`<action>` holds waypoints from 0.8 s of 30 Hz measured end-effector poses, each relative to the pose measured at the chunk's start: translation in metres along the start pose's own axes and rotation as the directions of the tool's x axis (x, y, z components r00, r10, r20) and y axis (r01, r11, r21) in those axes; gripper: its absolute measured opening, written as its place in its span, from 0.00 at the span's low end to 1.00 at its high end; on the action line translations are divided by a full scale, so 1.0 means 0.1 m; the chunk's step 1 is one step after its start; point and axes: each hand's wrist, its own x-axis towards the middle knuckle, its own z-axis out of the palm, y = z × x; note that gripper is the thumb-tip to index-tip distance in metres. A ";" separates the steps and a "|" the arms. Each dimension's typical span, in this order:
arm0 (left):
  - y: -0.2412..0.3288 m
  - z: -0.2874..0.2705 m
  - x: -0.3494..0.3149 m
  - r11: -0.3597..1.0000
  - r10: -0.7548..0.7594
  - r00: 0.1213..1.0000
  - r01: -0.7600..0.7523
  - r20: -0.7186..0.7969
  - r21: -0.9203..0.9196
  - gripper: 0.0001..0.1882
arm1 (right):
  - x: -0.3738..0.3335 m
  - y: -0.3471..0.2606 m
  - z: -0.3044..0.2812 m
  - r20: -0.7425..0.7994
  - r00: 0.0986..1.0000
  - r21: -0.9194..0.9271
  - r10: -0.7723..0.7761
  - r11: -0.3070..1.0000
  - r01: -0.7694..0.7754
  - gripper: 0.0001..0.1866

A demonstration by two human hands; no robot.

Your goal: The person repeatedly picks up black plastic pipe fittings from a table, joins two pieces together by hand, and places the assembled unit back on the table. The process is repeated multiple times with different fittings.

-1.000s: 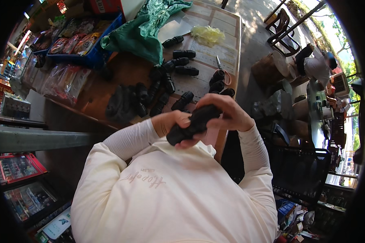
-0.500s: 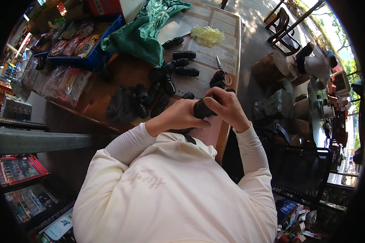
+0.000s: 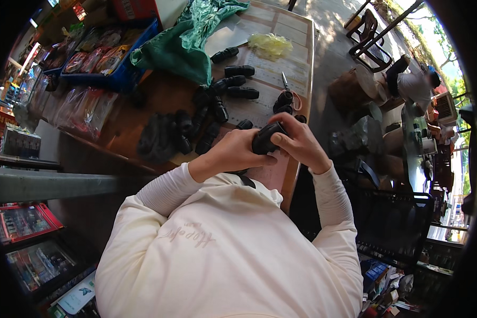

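The left hand and the right hand hold together one black pipe coupling, close to the right edge of the table. Scissors lie near this same edge, farther away.

Part of blk. fitting hidden behind L hand & R hand; cream sweatshirt cut by bottom edge, 6 o'clock; person, approx. 2 o'clock, too small for detail.
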 end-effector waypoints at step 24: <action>-0.14 0.04 -0.08 0.990 0.131 0.988 -0.128 0.077 -0.052 0.25 | -0.03 -0.01 0.01 0.070 0.993 -0.129 -0.092 0.987 0.101 0.17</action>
